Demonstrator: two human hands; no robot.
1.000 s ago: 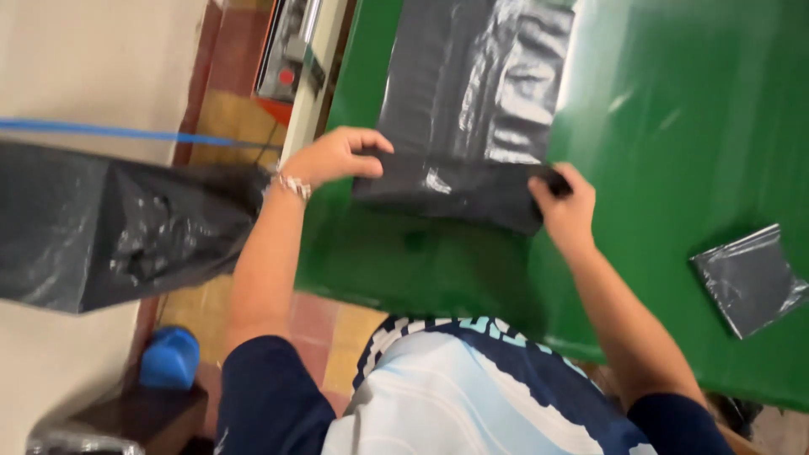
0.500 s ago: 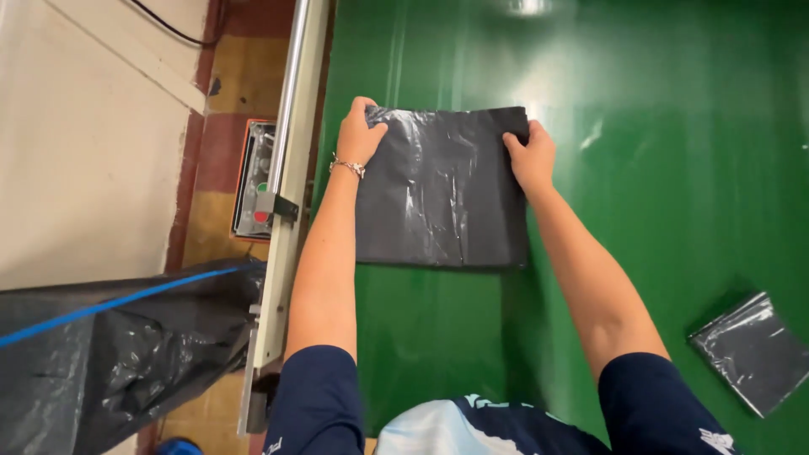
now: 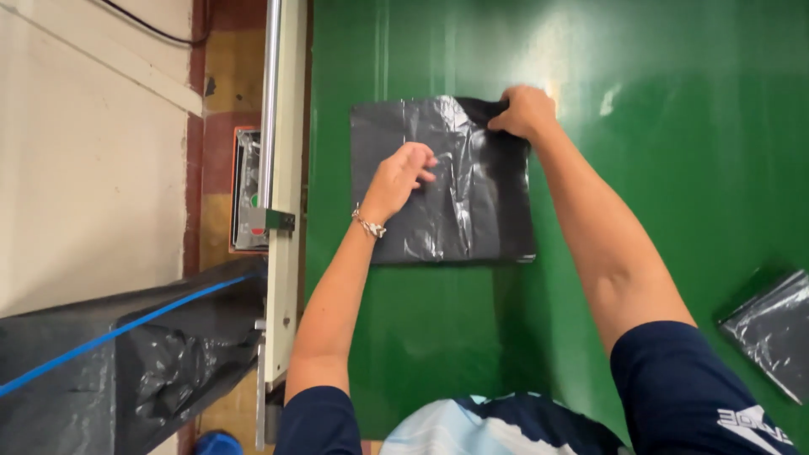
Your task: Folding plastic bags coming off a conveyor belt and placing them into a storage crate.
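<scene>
Far left we've got a big black plastic sack w/ a blue stripe running across it, hanging off the table's side. Next to it runs a pale metal rail along the edge of the green table.

Our left hand, bracelet at the wrist, lies on top of the folded black bag. Fingers loosely curled, slightly spread, tips resting on the plastic approx. mid-sheet; they press rather than grip, nothing held between them.

The bag itself sits flat on the green top, near the rail side, roughly square, creased down the middle w/ shiny wrinkles.

Our right hand is at the bag's far right corner, fingers closed in a pinch on that edge of plastic, lifting it a little off the table.

Far right, a second folded dark bag lies well apart at the table's edge.

Step in hand, as we judge it: folding or flattening the bag, one hand anchoring, the other working a corner. Next move prob. needs the left hand pressing firm so the sheet doesn't slide, and the pinched corner carried over evenly so the edges line up.
</scene>
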